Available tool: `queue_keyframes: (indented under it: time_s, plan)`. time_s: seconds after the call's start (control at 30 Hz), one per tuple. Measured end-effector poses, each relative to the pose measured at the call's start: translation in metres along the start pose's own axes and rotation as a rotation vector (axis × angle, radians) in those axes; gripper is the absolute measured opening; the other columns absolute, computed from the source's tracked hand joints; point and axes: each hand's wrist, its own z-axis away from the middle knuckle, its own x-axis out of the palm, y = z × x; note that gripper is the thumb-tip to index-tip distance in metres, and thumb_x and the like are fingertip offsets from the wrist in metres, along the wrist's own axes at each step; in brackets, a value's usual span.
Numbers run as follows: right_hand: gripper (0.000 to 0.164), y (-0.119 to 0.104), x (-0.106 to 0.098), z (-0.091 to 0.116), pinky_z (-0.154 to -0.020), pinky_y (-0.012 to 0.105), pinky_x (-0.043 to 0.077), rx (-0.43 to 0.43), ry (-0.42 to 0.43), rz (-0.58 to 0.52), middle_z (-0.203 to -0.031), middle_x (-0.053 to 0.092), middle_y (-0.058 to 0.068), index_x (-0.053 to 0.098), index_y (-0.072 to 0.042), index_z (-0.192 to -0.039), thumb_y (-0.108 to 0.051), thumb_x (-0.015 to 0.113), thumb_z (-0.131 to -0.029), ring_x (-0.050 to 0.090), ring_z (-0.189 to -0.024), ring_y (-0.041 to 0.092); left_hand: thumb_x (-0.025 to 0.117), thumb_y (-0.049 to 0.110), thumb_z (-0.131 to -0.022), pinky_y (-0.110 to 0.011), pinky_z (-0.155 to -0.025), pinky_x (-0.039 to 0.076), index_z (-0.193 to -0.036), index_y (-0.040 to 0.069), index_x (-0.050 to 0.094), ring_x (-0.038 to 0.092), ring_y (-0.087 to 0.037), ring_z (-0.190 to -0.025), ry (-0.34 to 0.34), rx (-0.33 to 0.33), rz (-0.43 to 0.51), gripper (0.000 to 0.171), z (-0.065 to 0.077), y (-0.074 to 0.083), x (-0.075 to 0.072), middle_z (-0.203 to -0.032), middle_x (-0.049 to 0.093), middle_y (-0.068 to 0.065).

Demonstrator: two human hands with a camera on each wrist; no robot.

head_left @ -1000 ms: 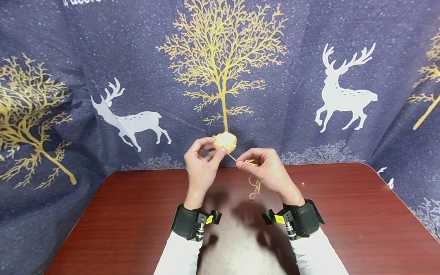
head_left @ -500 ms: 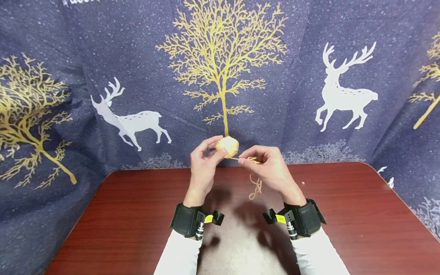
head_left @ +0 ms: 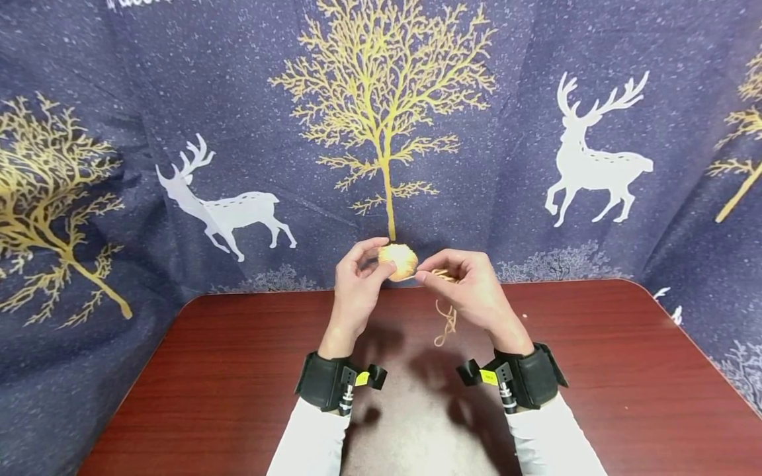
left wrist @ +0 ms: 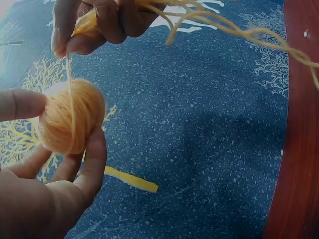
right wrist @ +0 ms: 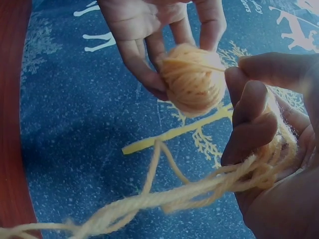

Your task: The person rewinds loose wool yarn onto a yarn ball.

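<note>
A small pale orange ball of yarn (head_left: 398,261) is held up above the table's far edge by my left hand (head_left: 357,285), its thumb on one side and fingers on the other. From the ball a short taut strand (left wrist: 71,99) runs to my right hand (head_left: 467,287), which pinches it between thumb and forefinger. In the right wrist view, more loose yarn (right wrist: 279,154) lies gathered in the right palm under curled fingers. A tangled tail of yarn (head_left: 445,324) hangs below that hand.
The reddish-brown table (head_left: 238,357) lies beneath both forearms. A tiny pale speck (head_left: 525,316) sits on it at the right. Behind hangs a dark blue cloth (head_left: 333,198) printed with trees and deer.
Both hands have shifted slightly right, the ball with the left one. The gap between ball and right hand has shortened, and the strand now lies along the ball's lower side.
</note>
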Motion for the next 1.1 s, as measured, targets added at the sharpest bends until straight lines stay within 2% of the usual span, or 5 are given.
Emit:
queue_keyframes:
  time_s: [0.5,0.67,0.8,0.9,1.1]
  plan:
    - [0.012,0.009,-0.017,-0.003,-0.044,0.025,0.047,0.107,0.013,0.108,-0.069,0.067,0.005,0.077,-0.003,-0.097,-0.01,0.079,-0.087,0.057,-0.054,0.012,0.058,-0.004,-0.093,-0.033,-0.081,0.061,-0.125,-0.008,0.059,0.067,-0.023,-0.099,0.066,-0.041,0.325,0.031,-0.003,0.01,-0.003,-0.111,0.063,-0.014]
    - [0.011,0.017,-0.019,-0.006,-0.042,0.025,0.045,0.134,0.081,0.149,-0.067,0.065,0.006,0.077,-0.003,-0.096,-0.011,0.078,-0.088,0.055,-0.051,0.011,0.05,-0.004,-0.094,-0.043,-0.084,0.061,-0.12,0.0,0.062,0.068,-0.025,-0.1,-0.165,-0.1,0.452,0.029,-0.003,0.012,-0.014,-0.117,0.063,-0.015]
    - [0.01,0.02,-0.022,-0.007,-0.045,0.022,0.047,0.089,0.212,0.181,-0.071,0.067,0.009,0.077,-0.002,-0.094,-0.01,0.078,-0.088,0.056,-0.054,0.008,0.048,-0.006,-0.091,-0.043,-0.086,0.06,-0.118,0.002,0.064,0.068,-0.026,-0.1,-0.383,-0.155,0.433,0.032,-0.001,0.013,-0.023,-0.117,0.062,-0.016]
    - [0.01,0.02,-0.024,-0.006,-0.048,0.019,0.048,0.025,0.317,0.16,-0.075,0.069,0.013,0.077,-0.002,-0.095,-0.01,0.078,-0.089,0.059,-0.055,0.009,0.053,-0.007,-0.088,-0.036,-0.082,0.061,-0.118,-0.002,0.065,0.067,-0.024,-0.096,-0.428,-0.184,0.34,0.033,-0.001,0.012,-0.025,-0.113,0.063,-0.015]
    - [0.008,0.018,-0.025,-0.007,-0.045,0.017,0.044,-0.135,0.514,0.047,-0.069,0.069,0.001,0.076,0.002,-0.095,-0.004,0.077,-0.089,0.055,-0.052,0.005,0.059,-0.004,-0.082,-0.032,-0.078,0.06,-0.133,-0.014,0.051,0.067,-0.021,-0.093,-0.515,-0.247,0.143,0.053,0.001,0.013,-0.024,-0.117,0.06,-0.015]
